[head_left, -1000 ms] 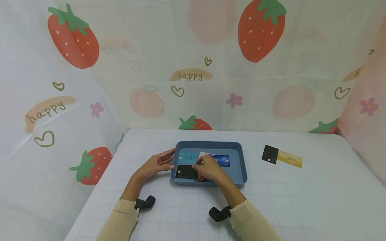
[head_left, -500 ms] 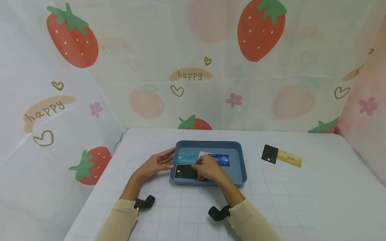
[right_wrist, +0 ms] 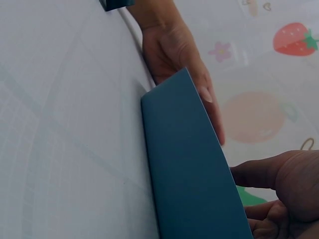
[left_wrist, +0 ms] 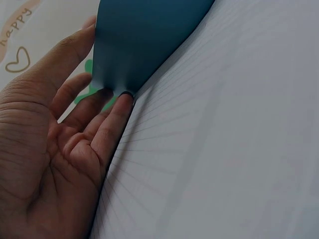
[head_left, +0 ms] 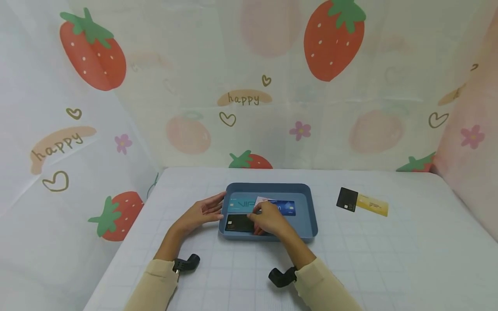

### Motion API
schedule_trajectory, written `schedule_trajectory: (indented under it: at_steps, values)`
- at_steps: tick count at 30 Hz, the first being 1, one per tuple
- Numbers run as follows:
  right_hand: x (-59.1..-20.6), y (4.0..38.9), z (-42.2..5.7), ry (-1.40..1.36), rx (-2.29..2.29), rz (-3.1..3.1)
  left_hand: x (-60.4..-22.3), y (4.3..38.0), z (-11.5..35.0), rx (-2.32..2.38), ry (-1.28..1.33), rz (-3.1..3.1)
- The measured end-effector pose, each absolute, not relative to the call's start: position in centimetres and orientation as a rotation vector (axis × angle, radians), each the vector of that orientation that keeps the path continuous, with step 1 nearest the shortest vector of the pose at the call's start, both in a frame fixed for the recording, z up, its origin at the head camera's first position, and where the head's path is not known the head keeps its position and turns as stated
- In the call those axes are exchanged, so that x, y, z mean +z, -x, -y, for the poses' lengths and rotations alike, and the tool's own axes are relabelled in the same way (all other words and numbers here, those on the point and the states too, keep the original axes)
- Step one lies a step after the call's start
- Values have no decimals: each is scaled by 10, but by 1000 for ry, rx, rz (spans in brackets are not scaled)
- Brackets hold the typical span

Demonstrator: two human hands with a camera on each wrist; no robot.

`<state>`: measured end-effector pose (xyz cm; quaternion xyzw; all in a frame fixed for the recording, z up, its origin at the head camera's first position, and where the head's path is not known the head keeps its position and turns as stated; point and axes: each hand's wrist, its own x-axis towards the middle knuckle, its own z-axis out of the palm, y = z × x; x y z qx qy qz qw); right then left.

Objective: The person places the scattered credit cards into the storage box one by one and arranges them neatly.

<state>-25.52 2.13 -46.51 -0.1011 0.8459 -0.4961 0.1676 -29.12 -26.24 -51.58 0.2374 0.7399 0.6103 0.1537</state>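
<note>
Behind the fingers (head_left: 214,199), both forearms (head_left: 165,250) are angled inward and toward each other. The left hand (head_left: 198,214) is held with its palm turned inward, its fingers parted and loosely extended. The right hand (head_left: 270,219) is seen from its back, its fingers bent and the thumb brought near the index fingertip.

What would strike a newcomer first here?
Probably the red strawberries printed on the backdrop behind the table. Next, the blue tray on that table, holding a teal VIP card, with the left hand at its left end and the right hand over it. A black card and a gold card lie to the tray's right.
</note>
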Motion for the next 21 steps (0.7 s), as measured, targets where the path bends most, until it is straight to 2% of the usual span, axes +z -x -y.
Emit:
schedule_trajectory:
  at_steps: [12,21]
  values:
    - [-462,256,-23,284,-1422,-2394,-516,292,263,1757,-699,-2108]
    - [-440,255,-34,368,-1490,-2361,-515,292,262,1769,-694,-2091]
